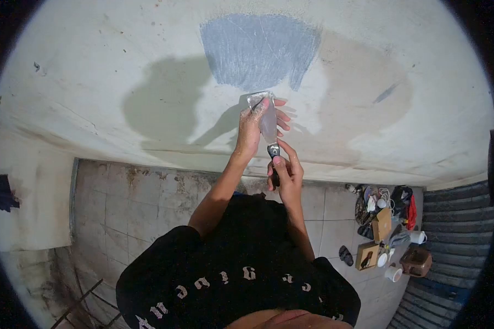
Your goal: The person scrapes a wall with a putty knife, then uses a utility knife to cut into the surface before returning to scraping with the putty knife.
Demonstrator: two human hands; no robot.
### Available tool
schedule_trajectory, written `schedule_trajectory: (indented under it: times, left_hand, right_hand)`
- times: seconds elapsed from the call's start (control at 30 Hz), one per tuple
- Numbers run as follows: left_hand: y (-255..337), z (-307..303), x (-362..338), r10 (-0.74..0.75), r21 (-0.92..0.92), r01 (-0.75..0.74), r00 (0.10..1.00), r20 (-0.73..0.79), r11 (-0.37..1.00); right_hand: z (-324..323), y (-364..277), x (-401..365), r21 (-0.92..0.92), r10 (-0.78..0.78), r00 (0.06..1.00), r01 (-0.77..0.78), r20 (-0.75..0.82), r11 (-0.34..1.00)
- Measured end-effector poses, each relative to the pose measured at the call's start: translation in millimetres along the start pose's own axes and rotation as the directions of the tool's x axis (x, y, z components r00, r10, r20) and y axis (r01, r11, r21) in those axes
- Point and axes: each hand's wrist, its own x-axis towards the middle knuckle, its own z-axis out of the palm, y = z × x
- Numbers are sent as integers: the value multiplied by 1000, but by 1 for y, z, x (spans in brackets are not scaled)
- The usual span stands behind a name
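Note:
My right hand (288,171) is wrapped round the dark handle of a putty knife (268,127), whose pale blade points up at the wall. My left hand (249,131) is closed on a flat, shiny scraper blade (253,100), thumb on its face and fingers spreading out behind. The putty knife's blade overlaps the scraper and the left palm in this view. Just above both hands, a blue-grey patch (260,49) with streaky, uneven edges covers part of the off-white wall (362,77).
A smaller grey smear (387,93) marks the wall at right. On the tiled floor (115,208), cardboard boxes (366,255), white tubs (393,273), a brown basket (416,261) and a dark sandal (346,255) lie at right, beside a corrugated shutter (455,219). Dark rods (79,301) stand lower left.

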Motion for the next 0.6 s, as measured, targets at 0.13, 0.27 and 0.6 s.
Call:
schedule_trajectory:
  times: [0.13,0.27,0.6]
  left_hand:
    - [-12,-2,-2,38,-49,-42,996,-80,998]
    - [-10,2,-5,45,-118,-64,987,-153,991]
    - [-5,-16,-5,22,-74,-33,989,-149,997]
  right_hand:
    - [-1,3,-2,-64,-7,1000,7,6,998]
    - [5,5,-4,-102,-29,1000,29,6,994]
    - [19,11,-2,-77,-13,999,16,29,997]
